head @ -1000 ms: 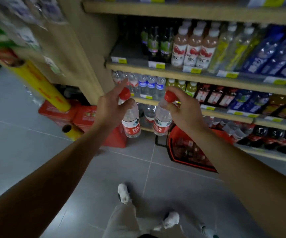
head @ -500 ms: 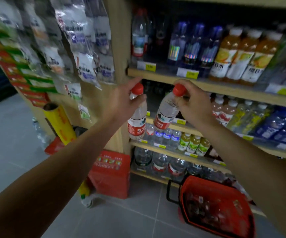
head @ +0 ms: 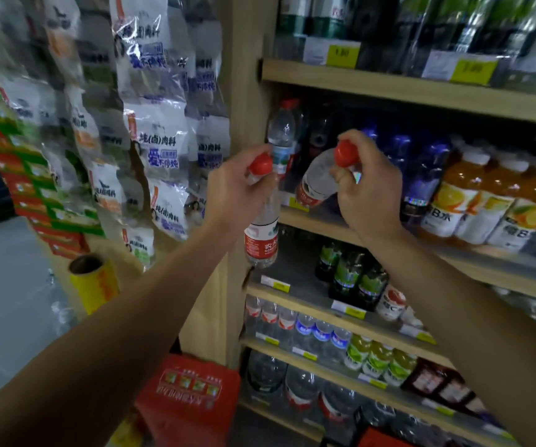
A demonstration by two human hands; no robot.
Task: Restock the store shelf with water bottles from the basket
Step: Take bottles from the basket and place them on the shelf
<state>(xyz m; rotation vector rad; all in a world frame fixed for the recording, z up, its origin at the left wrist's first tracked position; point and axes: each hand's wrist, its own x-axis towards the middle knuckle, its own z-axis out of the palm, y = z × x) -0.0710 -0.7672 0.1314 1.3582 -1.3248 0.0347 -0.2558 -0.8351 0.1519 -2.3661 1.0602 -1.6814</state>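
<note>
Both hands are raised to the shelf unit, each clamped on a water bottle by the neck. The left hand [head: 234, 191] pinches just under the red cap of a bottle that hangs upright [head: 262, 233] in front of the wooden upright, not yet over any shelf board. The right hand [head: 368, 191] grips the cap end of a second bottle [head: 316, 182], tilted with its base leading into the gap at the left end of the shelf [head: 311, 217], beside a single red-capped water bottle [head: 282, 137] already standing there and left of the dark blue bottles [head: 428, 175]. In my judgement the step in hand is setting the right-hand bottle down: bring the base flat onto the board, stand it straight, label outward, and slide it back without knocking the standing bottle; the left-hand bottle should follow in front or alongside. A neck grip lets a bottle swing, so a slow lowering is advisable. Legible writing: the left bottle's red label shows white characters beginning "农" with Latin letters beneath, too blurred to read fully. The orange drinks [head: 466, 201] read "B水". The hanging packets [head: 160, 146] read "炖(卤)肉料" and "爱不停炖". Yellow price tags [head: 342, 53] are illegible. The basket is barely in view, if at all.
</note>
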